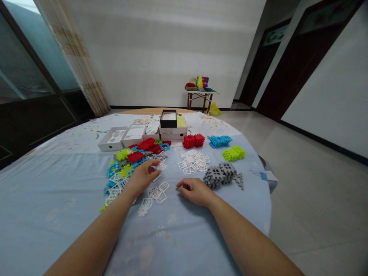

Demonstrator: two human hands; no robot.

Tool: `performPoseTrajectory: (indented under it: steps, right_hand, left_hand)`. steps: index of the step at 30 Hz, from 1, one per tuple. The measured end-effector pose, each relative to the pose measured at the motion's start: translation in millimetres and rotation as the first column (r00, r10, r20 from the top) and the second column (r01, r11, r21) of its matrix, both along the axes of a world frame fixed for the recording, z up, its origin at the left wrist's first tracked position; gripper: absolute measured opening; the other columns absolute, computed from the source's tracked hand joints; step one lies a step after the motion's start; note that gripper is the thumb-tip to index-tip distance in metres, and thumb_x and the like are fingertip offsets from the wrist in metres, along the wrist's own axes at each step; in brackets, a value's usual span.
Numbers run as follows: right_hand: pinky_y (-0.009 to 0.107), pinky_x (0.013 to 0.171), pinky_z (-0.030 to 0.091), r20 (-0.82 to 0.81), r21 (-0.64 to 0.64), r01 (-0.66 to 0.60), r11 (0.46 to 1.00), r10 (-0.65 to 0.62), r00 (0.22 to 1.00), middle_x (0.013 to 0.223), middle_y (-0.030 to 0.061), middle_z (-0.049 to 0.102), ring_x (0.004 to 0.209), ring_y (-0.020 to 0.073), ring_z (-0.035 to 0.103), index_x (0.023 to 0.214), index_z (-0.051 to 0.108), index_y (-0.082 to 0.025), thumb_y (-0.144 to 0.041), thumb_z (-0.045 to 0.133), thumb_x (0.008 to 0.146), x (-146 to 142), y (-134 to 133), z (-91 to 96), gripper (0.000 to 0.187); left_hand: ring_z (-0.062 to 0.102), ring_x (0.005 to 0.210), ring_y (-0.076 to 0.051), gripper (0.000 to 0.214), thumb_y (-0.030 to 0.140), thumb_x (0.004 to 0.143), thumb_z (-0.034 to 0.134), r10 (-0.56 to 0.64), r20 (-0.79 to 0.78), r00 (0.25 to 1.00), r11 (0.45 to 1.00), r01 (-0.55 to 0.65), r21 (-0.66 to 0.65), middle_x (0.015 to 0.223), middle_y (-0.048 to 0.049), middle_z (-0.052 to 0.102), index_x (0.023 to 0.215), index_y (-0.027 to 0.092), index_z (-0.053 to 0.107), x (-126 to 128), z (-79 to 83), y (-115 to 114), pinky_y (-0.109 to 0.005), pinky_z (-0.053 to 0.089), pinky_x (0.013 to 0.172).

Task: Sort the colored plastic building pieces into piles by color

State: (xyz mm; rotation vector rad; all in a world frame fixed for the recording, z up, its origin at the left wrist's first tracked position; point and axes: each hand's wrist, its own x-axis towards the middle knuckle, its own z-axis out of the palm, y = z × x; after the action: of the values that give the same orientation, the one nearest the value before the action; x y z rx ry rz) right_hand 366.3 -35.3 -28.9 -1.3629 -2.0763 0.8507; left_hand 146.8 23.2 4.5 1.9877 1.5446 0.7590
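Observation:
My left hand (144, 175) hovers at the right side of a mixed heap of plastic building pieces (126, 161) in red, blue, green, grey and white. Its thumb and fingers are apart, and I see nothing held between them. Below it lie several loose white lattice pieces (156, 193). My right hand (196, 190) rests on the cloth with fingers curled in, and nothing shows in them. Just beyond it are a pile of white lattice pieces (194, 161) and, to its right, grey square pieces (220, 174) standing in stacked rows.
Farther back stand rows of red pieces (193, 141), blue pieces (220, 141) and green pieces (234, 153). Open white boxes (112, 140) and a black box (168, 119) line the back. A blue-white clipped item (267, 175) lies at the right table edge. A small table (201, 92) stands by the wall.

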Motion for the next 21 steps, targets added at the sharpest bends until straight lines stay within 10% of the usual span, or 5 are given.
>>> performPoseTrajectory:
  steps: [12,21]
  right_hand:
    - [0.019,0.054,0.033,-0.022,-0.007,-0.003,1.0,0.003,1.0,0.065,-0.0017,0.06,0.056,0.0084,0.048,0.093,0.065,-0.017,-0.025,0.052,0.079,1,0,-4.0,0.021]
    - [0.02,0.057,0.035,0.009,0.007,-0.013,1.0,0.013,1.0,0.069,0.0001,0.063,0.058,0.0096,0.05,0.094,0.066,-0.018,-0.026,0.05,0.079,0,-1,1.4,0.023]
  left_hand:
    - [0.063,0.085,-0.02,0.063,0.03,0.062,0.066,-0.281,0.353,0.892,0.944,0.324,-0.068,0.106,-0.0129,0.063,0.12,0.015,0.05,87,21.8,36,-0.033,0.05,0.073]
    - [0.059,0.084,-0.017,0.046,0.044,0.077,0.051,-0.219,-0.047,0.975,0.965,0.223,0.136,0.112,-0.0098,0.058,0.114,0.016,0.054,18,15.3,5,-0.033,0.048,0.077]
